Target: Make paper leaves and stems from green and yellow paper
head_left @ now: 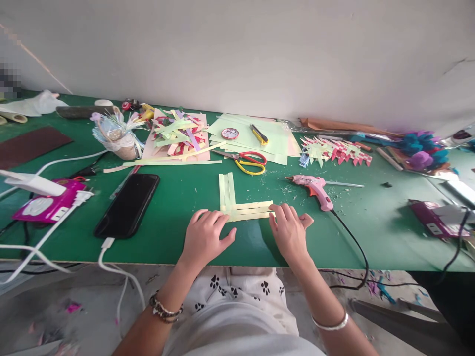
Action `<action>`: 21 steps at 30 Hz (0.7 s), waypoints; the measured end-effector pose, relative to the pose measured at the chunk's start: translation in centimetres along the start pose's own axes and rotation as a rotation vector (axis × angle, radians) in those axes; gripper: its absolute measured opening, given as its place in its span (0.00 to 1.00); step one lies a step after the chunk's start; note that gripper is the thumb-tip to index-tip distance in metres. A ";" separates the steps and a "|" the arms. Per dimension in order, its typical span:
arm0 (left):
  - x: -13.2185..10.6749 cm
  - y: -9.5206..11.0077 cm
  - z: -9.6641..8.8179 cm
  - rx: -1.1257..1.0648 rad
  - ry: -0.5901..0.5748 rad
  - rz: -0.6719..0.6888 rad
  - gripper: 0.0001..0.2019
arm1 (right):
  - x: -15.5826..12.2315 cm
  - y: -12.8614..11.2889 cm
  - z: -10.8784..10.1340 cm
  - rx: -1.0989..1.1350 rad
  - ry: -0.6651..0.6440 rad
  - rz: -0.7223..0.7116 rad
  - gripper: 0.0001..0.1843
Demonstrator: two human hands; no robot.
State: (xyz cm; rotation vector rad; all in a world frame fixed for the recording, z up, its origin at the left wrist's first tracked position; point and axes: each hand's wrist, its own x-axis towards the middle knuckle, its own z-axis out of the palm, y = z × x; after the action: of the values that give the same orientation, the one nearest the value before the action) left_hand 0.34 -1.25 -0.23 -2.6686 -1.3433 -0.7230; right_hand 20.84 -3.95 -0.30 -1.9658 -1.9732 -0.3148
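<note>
Pale yellow-green paper strips (252, 210) lie on the green table in an L shape, one arm pointing away from me and the other to the right. They cross and overlap at the corner. My left hand (208, 231) rests palm down at this corner, fingertips at the strips and thumb spread. At the right end of the strips, my right hand (290, 228) touches them with its fingertips, its thumb hidden or partly tucked from view. Neither hand is closed around anything. Scissors (249, 160) with red and yellow handles lie beyond the strips.
A pink glue gun (313, 189) lies right of the hands, its cord running off the front edge. On the left are a black phone (128, 205) and a purple power strip (48, 200). Behind lie cut paper strips (178, 131), green sheets (237, 123) and a cutter knife (259, 134).
</note>
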 end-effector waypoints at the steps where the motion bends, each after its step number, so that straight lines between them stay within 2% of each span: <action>1: 0.0 0.0 0.0 0.004 0.004 0.002 0.11 | -0.2 -0.4 -0.2 -0.008 0.024 -0.018 0.12; 4: 0.0 0.1 -0.1 0.015 0.013 0.002 0.11 | -1.2 -2.1 -0.6 0.044 0.008 -0.151 0.12; 8: 0.0 0.1 -0.2 0.025 0.011 0.003 0.10 | -2.2 -3.7 -0.7 0.120 -0.133 -0.280 0.18; 14: 0.0 0.1 -0.1 0.027 0.001 0.006 0.10 | -2.2 -3.8 -0.5 0.142 -0.259 -0.237 0.26; 21: 0.0 0.1 -0.1 0.023 0.020 0.005 0.10 | -2.3 -2.7 -0.5 0.118 -0.250 -0.159 0.25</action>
State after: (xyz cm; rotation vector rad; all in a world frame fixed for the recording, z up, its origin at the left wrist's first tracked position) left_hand 0.36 -1.34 -0.16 -2.6389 -1.3318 -0.7280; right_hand 18.19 -6.27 -0.54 -1.8537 -2.2530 0.0129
